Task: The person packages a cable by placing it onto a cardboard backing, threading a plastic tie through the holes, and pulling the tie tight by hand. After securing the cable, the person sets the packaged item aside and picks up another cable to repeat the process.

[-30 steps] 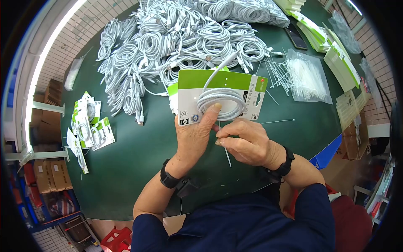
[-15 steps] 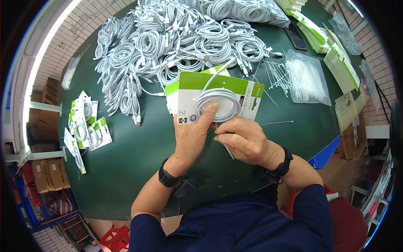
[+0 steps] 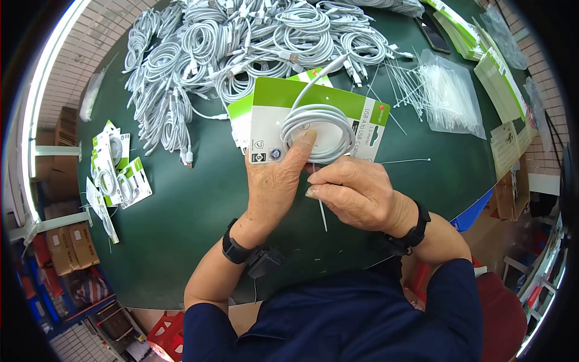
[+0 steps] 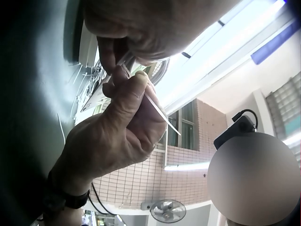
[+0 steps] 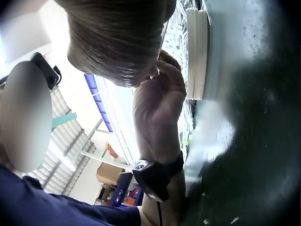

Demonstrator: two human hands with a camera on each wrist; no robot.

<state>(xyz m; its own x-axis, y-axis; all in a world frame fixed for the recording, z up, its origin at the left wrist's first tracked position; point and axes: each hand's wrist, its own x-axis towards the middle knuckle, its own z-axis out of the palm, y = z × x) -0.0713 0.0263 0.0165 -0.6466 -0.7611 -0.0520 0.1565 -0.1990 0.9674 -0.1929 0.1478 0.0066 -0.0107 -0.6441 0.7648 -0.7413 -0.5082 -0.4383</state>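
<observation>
In the head view my left hand (image 3: pixel 271 184) holds a green and white package card (image 3: pixel 271 120) printed "USB-A to USB-C Cable". Its thumb presses a coiled white USB cable (image 3: pixel 318 113) flat against the front, and one end of the cable sticks up past the top edge. At the card's bottom edge my right hand (image 3: pixel 359 190) pinches a thin white cable tie (image 3: pixel 322 216) between thumb and fingers. The tie's tail slants down below the fingertips, and the left wrist view shows it jutting past the right thumb. The left fingers behind the card are hidden.
A big heap of coiled cables (image 3: pixel 205 48) spreads over the back of the green table (image 3: pixel 199 253). Right of it lie loose ties and a clear bag of cable ties (image 3: pixel 449 96). Card stacks (image 3: pixel 497 78) stand at the far right; carded cables (image 3: pixel 114 175) lie at left.
The head view has shifted slightly, so card and table things sit higher in it. The tie's tail swung right, then back. Both hands keep their grip at the card's lower edge.
</observation>
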